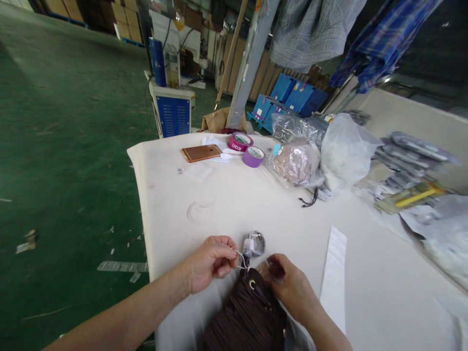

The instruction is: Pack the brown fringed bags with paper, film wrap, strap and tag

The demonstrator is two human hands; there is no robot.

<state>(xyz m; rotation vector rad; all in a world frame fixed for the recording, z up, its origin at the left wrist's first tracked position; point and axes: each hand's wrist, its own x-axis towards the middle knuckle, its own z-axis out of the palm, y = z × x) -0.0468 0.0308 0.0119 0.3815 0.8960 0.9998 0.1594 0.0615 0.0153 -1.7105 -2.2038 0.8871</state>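
Note:
A dark brown pleated fabric bag [241, 312] with metal eyelets lies at the table's near edge, its lower part cut off by the frame. My left hand [214, 261] is closed in a pinch on a thin white string [241, 257], which loops toward the top of the bag. My right hand [287, 280] is closed at the bag's upper right side, thumb and fingers together around a small tan piece [262, 268] that is partly hidden. Just beyond the bag sits a small plastic-wrapped bundle [254, 243] with a white label.
A white-covered table [171, 209] holds a phone [201, 152], a magenta tape roll [240, 142], a purple tape roll [253, 157], plastic-wrapped items [296, 163] and a white paper strip [334, 273]. A metal post [252, 63] rises behind it; plaid clothes [314, 34] hang above.

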